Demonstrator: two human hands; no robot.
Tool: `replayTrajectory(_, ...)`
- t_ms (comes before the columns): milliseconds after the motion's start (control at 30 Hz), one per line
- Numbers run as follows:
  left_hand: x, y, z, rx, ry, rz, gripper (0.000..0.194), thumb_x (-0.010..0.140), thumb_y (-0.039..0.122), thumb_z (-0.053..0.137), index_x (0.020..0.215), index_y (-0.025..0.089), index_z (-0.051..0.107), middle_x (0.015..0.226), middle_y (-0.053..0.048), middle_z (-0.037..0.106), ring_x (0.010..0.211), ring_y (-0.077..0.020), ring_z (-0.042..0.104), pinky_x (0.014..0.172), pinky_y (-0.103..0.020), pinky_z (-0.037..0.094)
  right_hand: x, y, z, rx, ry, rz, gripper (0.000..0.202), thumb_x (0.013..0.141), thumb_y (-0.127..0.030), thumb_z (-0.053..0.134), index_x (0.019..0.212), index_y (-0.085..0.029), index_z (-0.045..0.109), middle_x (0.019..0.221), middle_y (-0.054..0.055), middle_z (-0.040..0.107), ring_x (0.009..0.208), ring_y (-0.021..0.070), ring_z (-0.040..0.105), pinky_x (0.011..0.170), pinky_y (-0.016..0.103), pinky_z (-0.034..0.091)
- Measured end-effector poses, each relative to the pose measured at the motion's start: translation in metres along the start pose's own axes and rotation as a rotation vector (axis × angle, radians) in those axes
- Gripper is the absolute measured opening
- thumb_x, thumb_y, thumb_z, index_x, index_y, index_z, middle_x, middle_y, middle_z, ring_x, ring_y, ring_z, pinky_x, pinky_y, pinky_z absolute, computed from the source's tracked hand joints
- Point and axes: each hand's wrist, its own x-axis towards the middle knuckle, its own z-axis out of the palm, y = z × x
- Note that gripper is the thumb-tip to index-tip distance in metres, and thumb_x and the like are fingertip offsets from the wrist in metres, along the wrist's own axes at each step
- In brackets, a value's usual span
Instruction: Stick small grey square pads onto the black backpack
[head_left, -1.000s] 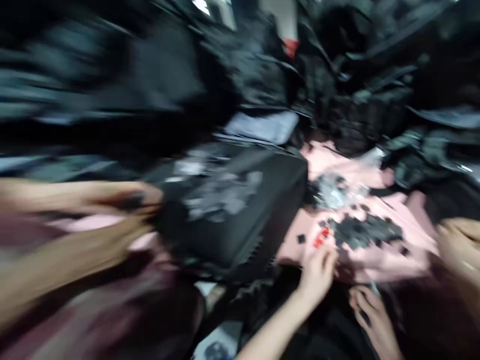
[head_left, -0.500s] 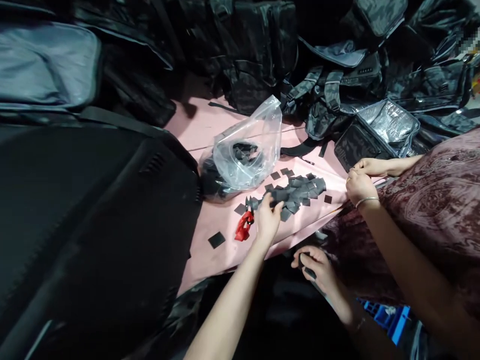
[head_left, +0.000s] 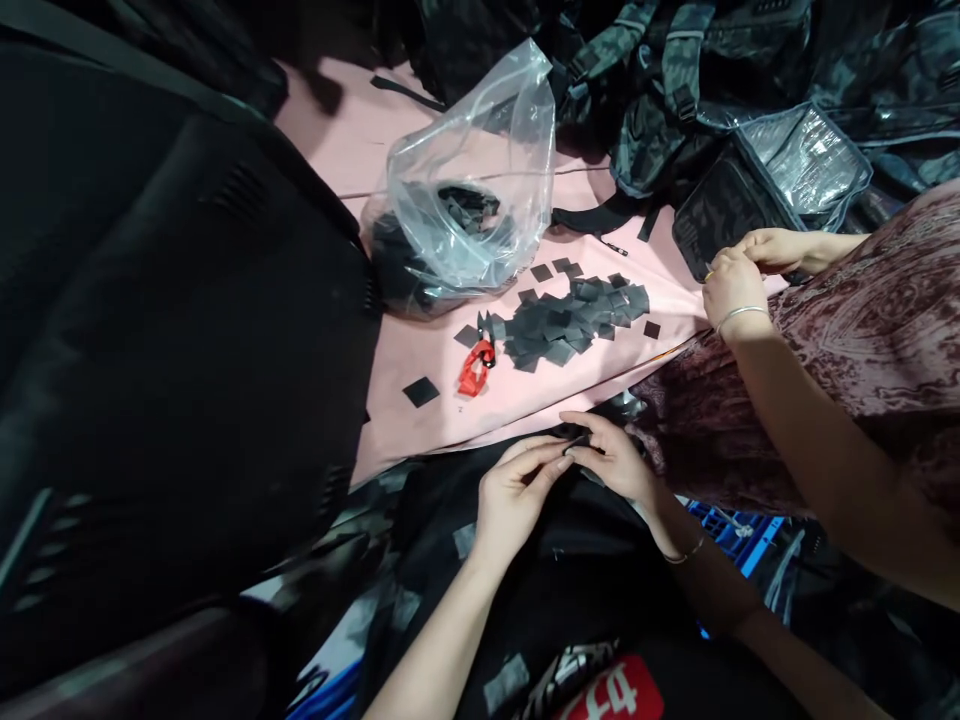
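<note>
My left hand (head_left: pixel 517 485) and my right hand (head_left: pixel 611 460) meet over my lap, just below the table's near edge. Their fingertips pinch at a small black piece (head_left: pixel 576 446), mostly hidden by the fingers. It resembles the black squares (head_left: pixel 559 325) heaped on the pink tabletop (head_left: pixel 405 440) beyond my hands. Left of that heap lie small scissors (head_left: pixel 478 365) with red-wrapped handles, blades pointing away. One loose black square (head_left: pixel 421 391) rests farther left, and another (head_left: pixel 652 329) at the heap's right.
A clear plastic bag (head_left: pixel 472 190) with dark pieces stands behind the heap. A large black backpack (head_left: pixel 247 300) fills the left side. At the right, a co-worker's hands (head_left: pixel 739 285) work close together beside a silver-lined camouflage case (head_left: pixel 802 165). More dark bags line the back.
My left hand has come back from the heap of black squares to join my right hand, which has risen slightly. The view has tilted downward.
</note>
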Motion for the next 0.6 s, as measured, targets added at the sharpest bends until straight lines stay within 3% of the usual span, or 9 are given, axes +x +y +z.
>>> replayTrajectory(100, -0.003, 0.003, -0.001, 0.065, 0.120, 0.109, 0.016, 0.076, 0.033, 0.064, 0.078, 0.019, 0.071, 0.087, -0.006, 0.069, 0.078, -0.0186, 0.065, 0.076, -0.033, 0.053, -0.009, -0.002, 0.002, 0.104, -0.010, 0.085, 0.038, 0.077, -0.036, 0.062, 0.110, -0.018, 0.057, 0.075, 0.000, 0.060, 0.047, 0.0050, 0.044, 0.043, 0.018, 0.035)
replayTrajectory(200, -0.008, 0.004, -0.001, 0.258, 0.226, 0.371, 0.009, 0.078, 0.024, 0.063, 0.078, 0.019, 0.070, 0.081, -0.004, 0.069, 0.075, -0.0164, 0.063, 0.072, -0.030, 0.052, -0.021, -0.001, 0.005, 0.268, -0.002, 0.157, 0.040, 0.076, -0.052, 0.059, 0.092, -0.015, 0.059, 0.067, -0.001, 0.057, 0.036, 0.0013, 0.028, 0.034, 0.018, 0.019)
replayTrajectory(300, -0.014, 0.001, 0.004, 0.430, 0.201, 0.673, 0.007, 0.076, 0.014, 0.064, 0.078, 0.019, 0.069, 0.079, -0.005, 0.069, 0.075, -0.0162, 0.062, 0.070, -0.029, 0.051, -0.031, -0.002, 0.008, 0.394, -0.001, 0.192, 0.042, 0.070, -0.056, 0.063, 0.077, -0.016, 0.056, 0.056, -0.005, 0.046, 0.036, 0.0013, 0.026, 0.035, 0.019, 0.018)
replayTrajectory(367, -0.017, -0.001, 0.008, 0.489, 0.155, 0.768, 0.007, 0.076, 0.012, 0.064, 0.075, 0.019, 0.067, 0.078, -0.005, 0.070, 0.075, -0.0170, 0.062, 0.069, -0.029, 0.050, -0.033, -0.003, 0.010, 0.407, 0.024, 0.189, 0.037, 0.069, -0.051, 0.067, 0.074, -0.016, 0.057, 0.050, -0.008, 0.037, 0.037, 0.0021, 0.027, 0.036, 0.019, 0.018)
replayTrajectory(467, -0.018, -0.001, 0.011, 0.438, 0.113, 0.705, 0.007, 0.079, 0.015, 0.061, 0.075, 0.019, 0.066, 0.079, -0.004, 0.070, 0.076, -0.0164, 0.063, 0.071, -0.028, 0.050, -0.032, -0.003, 0.011, 0.368, 0.092, 0.173, 0.032, 0.069, -0.045, 0.068, 0.076, -0.015, 0.061, 0.047, -0.008, 0.037, 0.038, 0.0025, 0.027, 0.036, 0.018, 0.017)
replayTrajectory(600, -0.025, 0.004, -0.006, 0.226, 0.202, 0.309, 0.007, 0.081, 0.023, 0.060, 0.077, 0.019, 0.063, 0.075, -0.001, 0.069, 0.067, -0.0135, 0.065, 0.070, -0.026, 0.052, -0.026, 0.002, 0.006, 0.278, 0.157, 0.142, 0.036, 0.073, -0.046, 0.062, 0.090, -0.014, 0.064, 0.057, -0.002, 0.056, 0.036, 0.0015, 0.026, 0.035, 0.018, 0.016)
